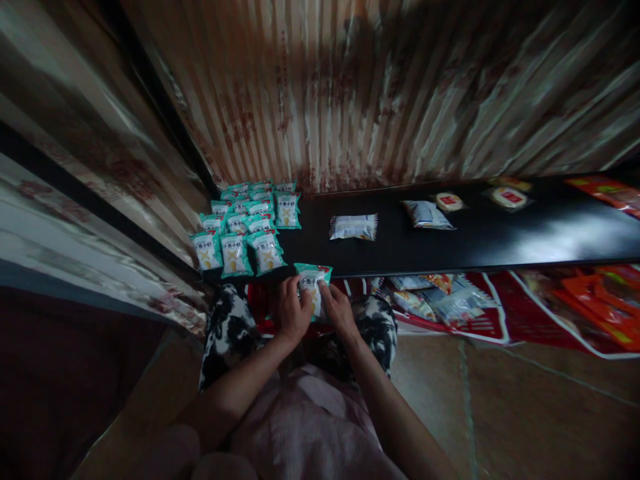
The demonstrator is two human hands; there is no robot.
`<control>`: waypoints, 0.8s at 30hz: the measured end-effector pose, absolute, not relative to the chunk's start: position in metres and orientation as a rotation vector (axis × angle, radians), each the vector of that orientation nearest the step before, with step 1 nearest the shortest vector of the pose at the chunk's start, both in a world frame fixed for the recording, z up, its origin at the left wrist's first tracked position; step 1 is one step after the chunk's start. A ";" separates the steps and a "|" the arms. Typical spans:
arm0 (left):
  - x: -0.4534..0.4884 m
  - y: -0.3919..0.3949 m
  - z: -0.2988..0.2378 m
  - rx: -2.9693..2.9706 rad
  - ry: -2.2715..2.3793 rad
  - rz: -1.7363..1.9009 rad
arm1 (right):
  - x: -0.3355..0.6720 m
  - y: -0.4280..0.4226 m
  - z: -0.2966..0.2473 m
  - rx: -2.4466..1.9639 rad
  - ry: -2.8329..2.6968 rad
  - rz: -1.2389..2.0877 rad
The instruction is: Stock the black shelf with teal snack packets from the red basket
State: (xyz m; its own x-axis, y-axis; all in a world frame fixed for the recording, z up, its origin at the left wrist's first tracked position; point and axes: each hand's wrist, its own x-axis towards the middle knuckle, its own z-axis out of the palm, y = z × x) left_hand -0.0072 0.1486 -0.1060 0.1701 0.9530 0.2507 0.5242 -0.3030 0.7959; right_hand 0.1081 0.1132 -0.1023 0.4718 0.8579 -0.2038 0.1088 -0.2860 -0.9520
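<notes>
Between both hands, just in front of the shelf edge, I hold a small green-and-white snack packet [311,280] with its printed front facing up. My left hand [294,311] grips its left side, and my right hand [339,308] pinches the right side with the thumb over the front. To the left, rows of matching green snack packets [235,252] sit close together on the black shelf [315,233]. A white wrapped packet [353,227] lies alone on the shelf, right of those rows.
Farther right on the shelf lie a white-and-blue packet [428,215], a round wrapped snack [450,201], another round snack [509,197] and a red-orange packet [607,193]. Below it, a red bag [533,313] holds more packets. Corrugated sheeting [310,100] rises behind; a dark post [165,127] stands left.
</notes>
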 end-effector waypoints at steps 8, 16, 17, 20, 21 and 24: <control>-0.004 0.148 -0.104 1.864 1.408 1.021 | 0.114 0.109 -0.098 -1.684 -0.831 0.922; -0.005 0.153 -0.103 1.737 1.378 1.030 | 0.116 0.111 -0.102 -1.610 -0.729 0.905; -0.005 0.154 -0.104 1.711 1.377 1.015 | 0.116 0.111 -0.103 -1.597 -0.717 0.900; -0.004 0.154 -0.102 1.580 1.350 0.944 | 0.115 0.112 -0.105 -1.575 -0.673 0.888; -0.003 0.153 -0.101 1.525 1.332 0.917 | 0.115 0.113 -0.106 -1.568 -0.666 0.884; -0.002 0.151 -0.091 1.406 1.295 0.856 | 0.115 0.113 -0.104 -1.551 -0.680 0.852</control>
